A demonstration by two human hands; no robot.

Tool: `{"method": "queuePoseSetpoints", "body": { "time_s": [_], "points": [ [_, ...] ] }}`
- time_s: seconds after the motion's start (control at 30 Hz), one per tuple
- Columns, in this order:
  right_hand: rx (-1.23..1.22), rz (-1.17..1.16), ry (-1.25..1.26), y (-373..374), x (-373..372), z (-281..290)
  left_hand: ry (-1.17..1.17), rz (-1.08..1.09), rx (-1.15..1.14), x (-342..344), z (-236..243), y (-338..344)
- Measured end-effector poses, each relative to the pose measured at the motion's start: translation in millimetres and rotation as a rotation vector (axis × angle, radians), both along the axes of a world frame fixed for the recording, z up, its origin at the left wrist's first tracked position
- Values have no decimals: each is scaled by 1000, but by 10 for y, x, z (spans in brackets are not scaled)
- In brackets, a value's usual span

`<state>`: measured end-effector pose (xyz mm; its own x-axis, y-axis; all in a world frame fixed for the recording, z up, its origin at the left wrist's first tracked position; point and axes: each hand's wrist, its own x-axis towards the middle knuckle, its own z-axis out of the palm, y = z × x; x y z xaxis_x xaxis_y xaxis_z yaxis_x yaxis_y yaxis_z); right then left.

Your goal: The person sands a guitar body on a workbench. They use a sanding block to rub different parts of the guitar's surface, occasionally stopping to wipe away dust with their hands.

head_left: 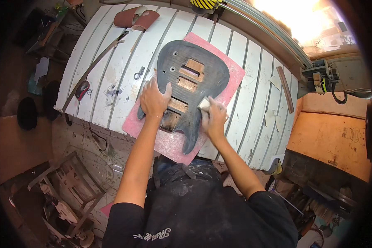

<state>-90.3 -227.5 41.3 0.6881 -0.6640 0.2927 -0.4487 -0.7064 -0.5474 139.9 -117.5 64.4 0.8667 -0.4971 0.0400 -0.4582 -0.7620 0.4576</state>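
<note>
A dark grey electric guitar body (211, 68) with bare-wood pickup cavities lies flat on a pink sheet (231, 76), its horns pointing toward me. My left hand (154, 99) grips its left edge near the waist, thumb on the face and fingers at the rim. At the opposite edge, by the right waist, my right hand (214, 118) is closed on a small whitish block (203, 103) pressed against the body. Whether abrasive covers the block's underside cannot be seen.
The white slatted table (252, 74) carries curled reddish-brown sandpaper (146, 20), a black-and-red computer mouse (82, 89), a long dark strip (96, 66), a small metal part (139, 73) and a brown wooden strip (285, 89). A machine rail (273, 35) crosses the far right.
</note>
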Motion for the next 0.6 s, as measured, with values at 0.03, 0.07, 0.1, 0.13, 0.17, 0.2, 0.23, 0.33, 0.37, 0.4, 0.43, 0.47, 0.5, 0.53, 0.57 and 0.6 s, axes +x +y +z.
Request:
{"method": "queuePoseSetpoints", "body": {
  "time_s": [0.03,0.07,0.1,0.13,0.17,0.2,0.23,0.33,0.37,0.4,0.43,0.47,0.5,0.53,0.57,0.6],
  "points": [
    [2,-3,4,-162,69,1,4,-3,2,-15,9,-16],
    [-16,-64,-31,-348,176,13,-1,-10,-28,-33,32,-42],
    [-29,-114,-66,-483,306,25,-6,-5,-54,-32,36,-25],
    [-26,-115,-65,-604,410,76,-5,-6,-51,-31,17,-31],
    [-68,-190,22,-715,521,138,-8,-4,-39,-18,-1,-34],
    [-111,-266,109,-756,580,184,-10,-3,-27,-11,-19,-31],
    [-109,-266,108,-691,561,148,-11,-3,-26,-15,-18,-32],
    [-118,-12,-59,-218,317,-26,4,11,-42,-14,6,-41],
    [-53,89,-109,-10,243,-15,-6,16,-37,-10,-19,-18],
    [-103,114,-81,32,232,34,-18,20,-31,2,-27,-4],
    [-153,136,-52,36,233,85,-18,26,-30,7,-27,-5],
    [-151,135,-51,-73,263,78,-20,20,-37,-8,-21,-16],
    [-119,56,-65,-283,359,63,-21,16,-43,-17,-14,-19],
    [-88,-30,-80,-478,451,49,-21,10,-43,-20,-5,-30],
    [-89,-34,-81,-639,552,74,-8,7,-35,-22,4,-42],
    [-80,-125,-37,-793,646,131,7,3,-29,-31,10,-60]
  ]
}}
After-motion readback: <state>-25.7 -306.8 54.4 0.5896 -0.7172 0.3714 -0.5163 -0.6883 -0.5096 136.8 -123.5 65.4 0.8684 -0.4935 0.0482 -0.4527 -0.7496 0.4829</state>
